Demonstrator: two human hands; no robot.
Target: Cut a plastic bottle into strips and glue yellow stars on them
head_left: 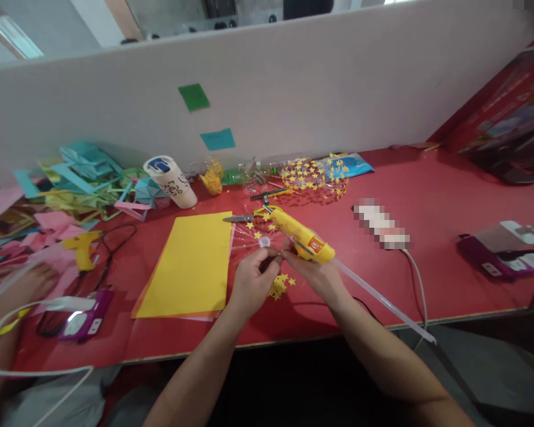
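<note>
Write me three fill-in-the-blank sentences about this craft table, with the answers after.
1. The right hand holds a yellow ____.
2. The sheet of paper left of the left hand is ____.
3. The table top is ____.
Answers: glue gun; yellow; red

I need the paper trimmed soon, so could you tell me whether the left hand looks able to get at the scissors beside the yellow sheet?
Probably yes: the scissors lie uncovered just beyond the left hand, though it is pinching something small.

left hand [251,279] fingers pinched, right hand [318,274] clenched, forearms converging
</note>
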